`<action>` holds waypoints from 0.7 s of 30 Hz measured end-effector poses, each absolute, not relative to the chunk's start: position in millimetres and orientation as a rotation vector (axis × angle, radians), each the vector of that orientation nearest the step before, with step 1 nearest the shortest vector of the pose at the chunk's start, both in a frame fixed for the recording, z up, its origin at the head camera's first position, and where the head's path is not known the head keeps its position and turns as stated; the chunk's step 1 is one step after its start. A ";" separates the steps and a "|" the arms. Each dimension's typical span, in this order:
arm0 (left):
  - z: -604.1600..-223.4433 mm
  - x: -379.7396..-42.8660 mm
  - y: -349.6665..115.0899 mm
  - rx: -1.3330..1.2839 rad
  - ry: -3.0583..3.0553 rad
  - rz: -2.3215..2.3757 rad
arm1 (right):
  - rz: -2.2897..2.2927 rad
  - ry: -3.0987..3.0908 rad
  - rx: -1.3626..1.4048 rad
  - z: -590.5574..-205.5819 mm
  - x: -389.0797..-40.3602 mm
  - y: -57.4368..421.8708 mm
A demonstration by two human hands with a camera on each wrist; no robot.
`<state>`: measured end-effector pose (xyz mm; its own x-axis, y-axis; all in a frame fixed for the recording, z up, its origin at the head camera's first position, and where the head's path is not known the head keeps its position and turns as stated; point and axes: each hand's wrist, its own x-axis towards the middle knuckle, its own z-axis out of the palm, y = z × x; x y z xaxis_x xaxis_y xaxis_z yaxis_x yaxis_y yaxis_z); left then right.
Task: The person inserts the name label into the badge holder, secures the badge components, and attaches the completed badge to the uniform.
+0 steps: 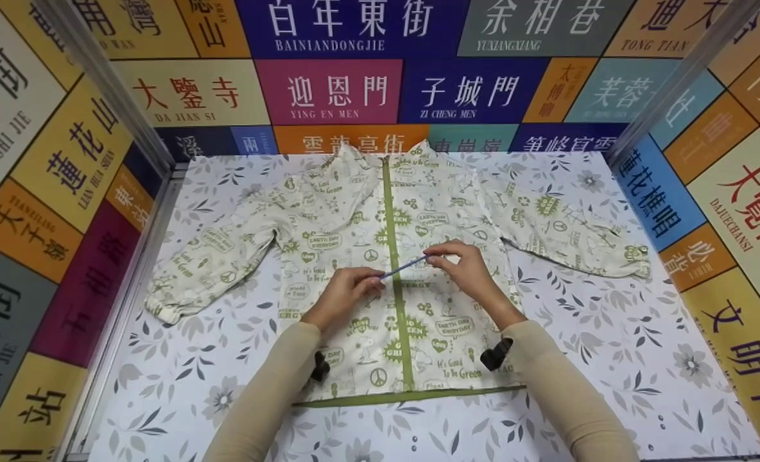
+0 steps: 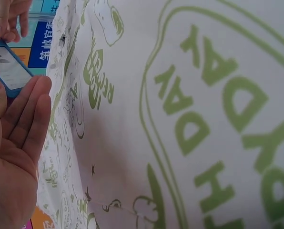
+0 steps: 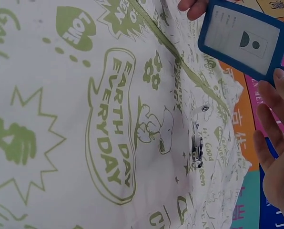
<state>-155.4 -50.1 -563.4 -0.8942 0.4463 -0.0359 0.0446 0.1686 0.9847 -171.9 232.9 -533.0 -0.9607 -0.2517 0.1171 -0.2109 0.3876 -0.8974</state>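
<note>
Between both hands is a blue-framed card holder [image 1: 404, 265], seen nearly edge-on in the head view. In the right wrist view, the card holder [image 3: 242, 40] shows a pale printed card and a slot at one end. My left hand [image 1: 348, 292] pinches one end. The opposite end is pinched by my right hand [image 1: 463, 266]. Both hands are above a white jacket [image 1: 328, 244] with green print, spread flat with its sleeves out. A green strip [image 1: 398, 314] runs down its front. On the cloth, a small metal clip [image 3: 197, 148] shows in the right wrist view.
The jacket lies on a white table surface [image 1: 611, 372] with a grey leaf and flower pattern. Panels of coloured blocks with large characters [image 1: 328, 90] stand at the back, left and right. Dark wrist mounts [image 1: 497, 355] sit at the sleeve cuffs.
</note>
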 end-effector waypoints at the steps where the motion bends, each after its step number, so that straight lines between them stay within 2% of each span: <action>1: -564.1 -154.9 -49.7 0.474 2.125 1.783 | -1.667 2.579 -0.430 -532.3 -171.8 232.5; 13: -568.1 -150.7 -42.2 0.414 1.980 1.827 | -1.754 2.512 -0.401 -515.7 -172.1 223.0; 21: -566.2 -149.7 -37.6 0.438 2.155 1.725 | -1.757 2.544 -0.364 -502.8 -174.5 213.1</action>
